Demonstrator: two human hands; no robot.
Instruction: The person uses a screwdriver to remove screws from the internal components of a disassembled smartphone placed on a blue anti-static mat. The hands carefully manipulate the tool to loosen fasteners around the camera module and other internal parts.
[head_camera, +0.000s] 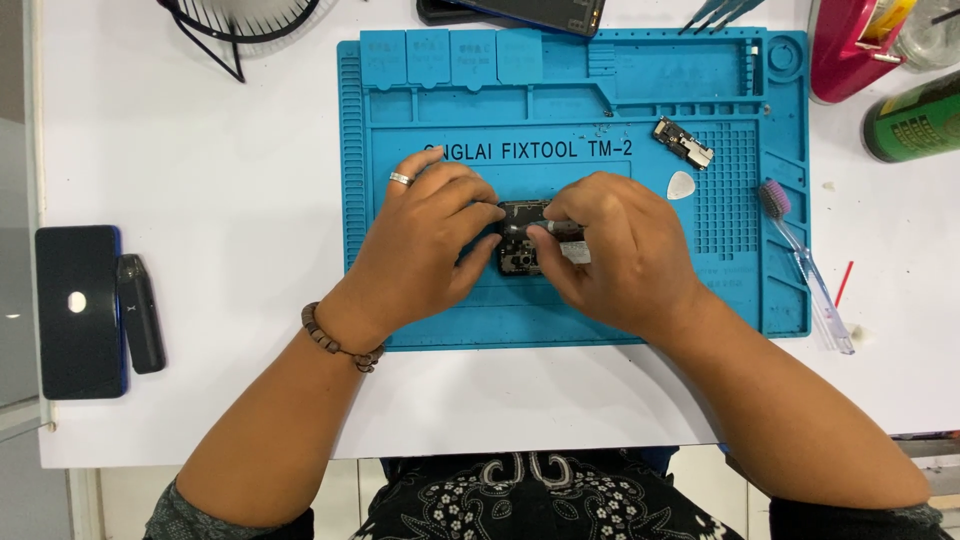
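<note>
**Both hands on small board, mid-mat**

Near edge: both forearms come in over the white table (250, 150); beaded bracelet (338, 343) on the left wrist.

Left hand (425, 250): fingers curled, tips closed on the left edge of a small dark circuit board (522, 248), ring (401, 179) on one finger. Thumb tucked under, toward the board's lower left corner.

Right hand (615, 255): fingers pinched together on a thin metal tool (555, 229), tip lying across the board's upper part, just beyond the left fingertips. Exact contact point too small to tell.

Board: roughly rectangular, black with small metallic parts, mostly covered by fingers. Sits flat on the blue repair mat (420, 120), between the two sets of fingertips.

Right of the right-hand fingers: white triangular pick (681, 185), and further up a second small board part (684, 142), both on the mat. Toothbrush (805, 265) lies across the mat's right edge.

Well left of the left hand: dark phone (78, 310) with a black stick-shaped device (141, 312) just beside it.

Far edge: another phone (520, 12), wire fan guard (240, 20), pink container (850, 50), green can (915, 120).
</note>
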